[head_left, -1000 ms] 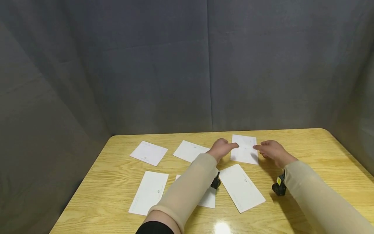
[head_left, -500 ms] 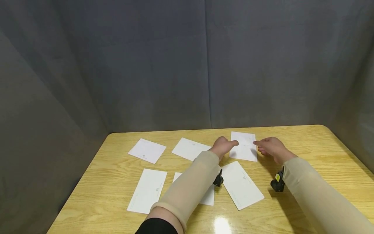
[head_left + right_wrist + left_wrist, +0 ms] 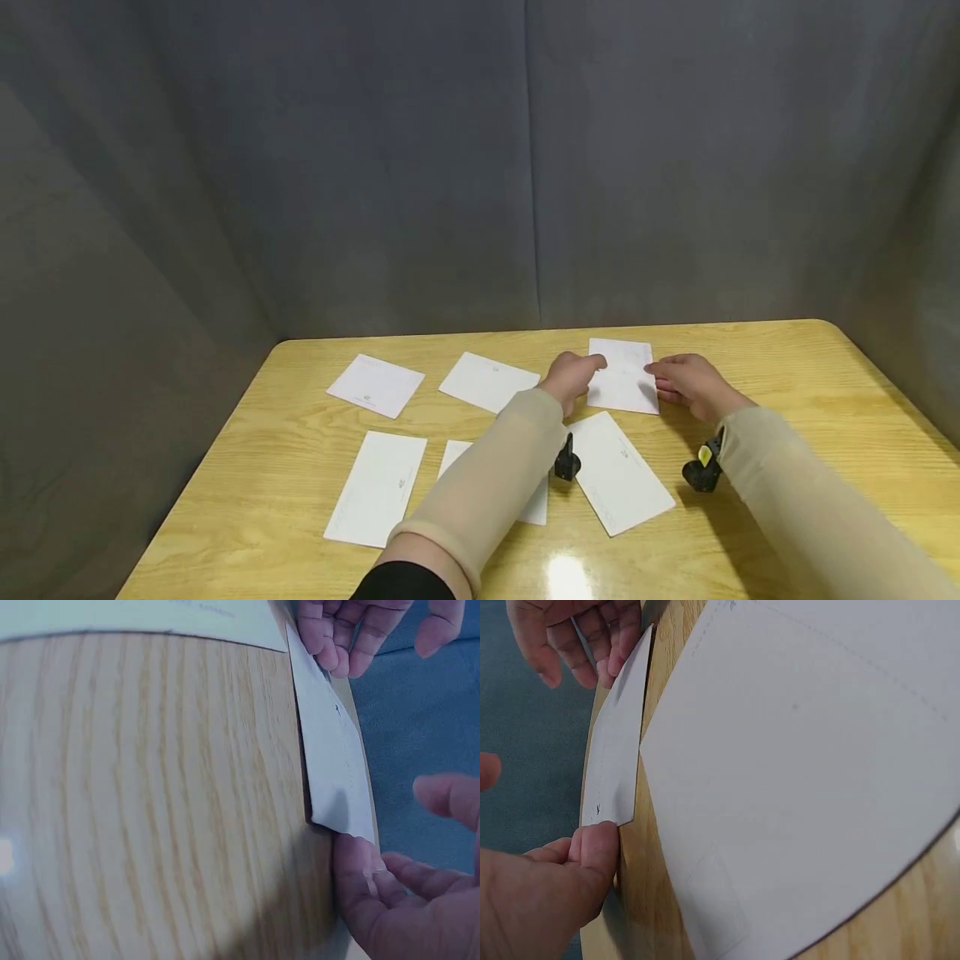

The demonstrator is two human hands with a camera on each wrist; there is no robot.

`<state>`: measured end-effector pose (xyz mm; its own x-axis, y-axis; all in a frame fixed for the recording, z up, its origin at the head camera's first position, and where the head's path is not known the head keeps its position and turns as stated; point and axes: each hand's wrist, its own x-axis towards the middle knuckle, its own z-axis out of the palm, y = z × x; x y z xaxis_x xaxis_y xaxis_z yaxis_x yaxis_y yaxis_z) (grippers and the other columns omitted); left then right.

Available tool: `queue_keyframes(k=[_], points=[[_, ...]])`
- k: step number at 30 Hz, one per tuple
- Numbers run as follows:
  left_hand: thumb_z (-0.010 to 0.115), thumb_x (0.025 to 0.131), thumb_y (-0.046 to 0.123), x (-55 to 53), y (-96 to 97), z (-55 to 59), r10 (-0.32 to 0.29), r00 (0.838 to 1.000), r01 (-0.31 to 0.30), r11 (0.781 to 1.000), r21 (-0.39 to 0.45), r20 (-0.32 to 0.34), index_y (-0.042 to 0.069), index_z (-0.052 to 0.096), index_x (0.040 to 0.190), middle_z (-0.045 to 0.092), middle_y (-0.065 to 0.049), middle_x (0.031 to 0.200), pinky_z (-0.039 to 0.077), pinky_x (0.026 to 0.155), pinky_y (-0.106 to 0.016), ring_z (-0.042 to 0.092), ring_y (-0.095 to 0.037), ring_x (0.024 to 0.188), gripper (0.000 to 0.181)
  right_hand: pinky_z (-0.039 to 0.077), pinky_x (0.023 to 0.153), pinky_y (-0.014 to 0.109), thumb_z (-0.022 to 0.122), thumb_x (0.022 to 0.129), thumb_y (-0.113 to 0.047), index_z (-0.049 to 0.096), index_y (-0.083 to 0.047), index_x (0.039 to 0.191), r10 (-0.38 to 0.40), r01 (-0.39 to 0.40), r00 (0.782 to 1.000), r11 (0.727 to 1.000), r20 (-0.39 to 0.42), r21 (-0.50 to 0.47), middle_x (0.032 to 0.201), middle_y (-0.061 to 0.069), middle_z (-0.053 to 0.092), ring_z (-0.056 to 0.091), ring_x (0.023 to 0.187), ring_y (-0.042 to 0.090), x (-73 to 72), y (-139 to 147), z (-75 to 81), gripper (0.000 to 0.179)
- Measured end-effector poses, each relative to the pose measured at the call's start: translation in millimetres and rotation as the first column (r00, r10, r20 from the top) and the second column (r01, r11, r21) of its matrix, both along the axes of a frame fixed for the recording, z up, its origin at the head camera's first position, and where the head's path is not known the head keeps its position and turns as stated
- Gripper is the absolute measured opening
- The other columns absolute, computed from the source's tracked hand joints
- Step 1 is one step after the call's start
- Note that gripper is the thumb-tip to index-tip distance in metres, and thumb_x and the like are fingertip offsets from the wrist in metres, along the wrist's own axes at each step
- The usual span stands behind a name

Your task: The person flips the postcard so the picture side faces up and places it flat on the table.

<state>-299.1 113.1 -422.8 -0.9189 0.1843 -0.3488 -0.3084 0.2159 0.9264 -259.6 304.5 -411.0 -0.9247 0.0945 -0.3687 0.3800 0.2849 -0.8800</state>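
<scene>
At the back right of the table lies a white rectangular card [image 3: 621, 385] with faint printing and a small dark mark. My left hand [image 3: 572, 375] is at its left edge. In the left wrist view, that hand's fingertips [image 3: 600, 838] touch the card's edge while the thumb stands apart above. On the opposite edge is my right hand [image 3: 692, 383]. Its fingertips [image 3: 352, 851] meet the card in the right wrist view, and its thumb [image 3: 439, 793] is raised away from it. Neither thumb presses on the card.
Several similar white cards lie spread on the wooden table [image 3: 255, 475]: one nearer card [image 3: 621, 475] is in front of my hands, another card [image 3: 375, 487] at the left. My left forearm partly covers a middle card [image 3: 534, 504]. A grey curtain [image 3: 405, 167] hangs behind.
The right hand has shifted slightly left and its lower fingers have spread a little. Both hands stay at the back card's sides. The head view has moved slightly.
</scene>
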Motion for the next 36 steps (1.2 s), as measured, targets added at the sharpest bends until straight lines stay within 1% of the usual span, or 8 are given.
queue_keyframes(k=[4, 9, 18, 21, 23, 29, 33, 36], points=[[0.069, 0.095, 0.024, 0.2, -0.6, -1.5, -0.017, 1.0, 0.017, 1.0, -0.014, 0.018, -0.001, 0.058, 0.131, 0.055, -0.015, 0.141, 0.039, 0.112, -0.049, 0.055, -0.037, 0.126, 0.045, 0.055, 0.081, 0.021, 0.05, 0.108, -0.01, 0.018, 0.02, 0.153, -0.031, 0.031, 1.0, 0.999, 0.002, 0.009, 0.151, 0.034, 0.035, 0.056, 0.098, 0.013, 1.3, 0, -4.8, 0.063], [0.069, 0.095, 0.024, -0.2, -0.1, 0.0, -0.032, 0.999, 0.032, 0.999, -0.005, 0.012, -0.001, 0.058, 0.133, 0.054, -0.015, 0.144, 0.039, 0.112, -0.05, 0.053, -0.039, 0.129, 0.047, 0.054, 0.075, 0.023, 0.047, 0.106, -0.004, 0.033, 0.02, 0.148, -0.092, 0.094, 0.994, 0.995, -0.055, 0.042, 0.142, 0.033, 0.043, 0.058, 0.094, 0.016, -0.6, -4, -10.1, 0.051], [0.069, 0.094, 0.02, -2.0, -0.9, -6.3, -0.038, 0.999, 0.038, 0.999, -0.008, -0.001, 0.001, 0.065, 0.109, 0.055, -0.012, 0.146, 0.041, 0.111, -0.048, 0.056, -0.041, 0.128, 0.024, 0.053, 0.073, 0.023, 0.049, 0.105, -0.004, 0.046, 0.012, 0.142, -0.198, 0.204, 0.976, 0.978, -0.091, 0.05, 0.126, 0.023, 0.053, 0.057, 0.097, 0.02, -0.2, -9, -22.1, 0.04], [0.069, 0.093, 0.018, -2.5, -2.5, -5.7, -0.048, 0.998, 0.048, 0.999, -0.01, -0.03, 0.004, 0.06, 0.093, 0.059, -0.011, 0.133, 0.044, 0.105, -0.045, 0.059, -0.037, 0.12, 0.017, 0.053, 0.073, 0.022, 0.05, 0.105, -0.004, 0.047, 0.012, 0.141, -0.206, 0.212, 0.972, 0.976, -0.111, 0.041, 0.126, 0.023, 0.054, 0.057, 0.097, 0.02, -0.3, -9, -24.0, 0.04], [0.068, 0.093, 0.017, -2.2, -3.6, -4.8, -0.057, 0.997, 0.057, 0.998, -0.01, -0.042, 0.007, 0.052, 0.082, 0.06, -0.01, 0.117, 0.045, 0.098, -0.041, 0.06, -0.031, 0.11, 0.022, 0.053, 0.073, 0.021, 0.05, 0.105, -0.004, 0.047, 0.011, 0.141, -0.206, 0.212, 0.971, 0.976, -0.121, 0.038, 0.125, 0.023, 0.054, 0.057, 0.096, 0.02, 0.3, -8, -23.9, 0.04], [0.065, 0.096, 0.014, 1.8, -4.4, -0.8, -0.026, 0.998, 0.027, 0.999, 0.018, -0.051, 0.014, 0.038, 0.066, 0.044, 0.001, 0.076, 0.043, 0.08, -0.032, 0.052, -0.019, 0.081, 0.041, 0.054, 0.075, 0.023, 0.048, 0.107, -0.007, 0.044, 0.01, 0.145, -0.184, 0.186, 0.978, 0.982, -0.101, 0.016, 0.125, 0.02, 0.053, 0.056, 0.099, 0.02, 2.1, -5, -19.3, 0.042], [0.065, 0.096, 0.011, 3.0, -4.3, -0.7, 0.023, 0.999, -0.019, 0.997, 0.075, -0.047, 0.009, 0.052, 0.072, 0.043, 0.0, 0.07, 0.049, 0.076, -0.028, 0.049, -0.016, 0.071, 0.027, 0.054, 0.078, 0.025, 0.047, 0.108, -0.007, 0.042, 0.009, 0.148, -0.164, 0.165, 0.982, 0.986, -0.092, 0.008, 0.127, 0.02, 0.052, 0.055, 0.101, 0.021, 3.0, -2, -14.0, 0.043], [0.065, 0.097, 0.009, 1.0, -4.2, -3.8, 0.022, 0.999, -0.017, 0.993, 0.118, -0.041, 0.002, 0.065, 0.093, 0.051, -0.003, 0.081, 0.053, 0.078, -0.029, 0.052, -0.016, 0.073, 0.008, 0.053, 0.076, 0.025, 0.047, 0.108, -0.007, 0.042, 0.009, 0.148, -0.161, 0.163, 0.983, 0.986, -0.092, 0.018, 0.125, 0.019, 0.052, 0.055, 0.097, 0.019, 3.3, 0, -13.2, 0.043]])
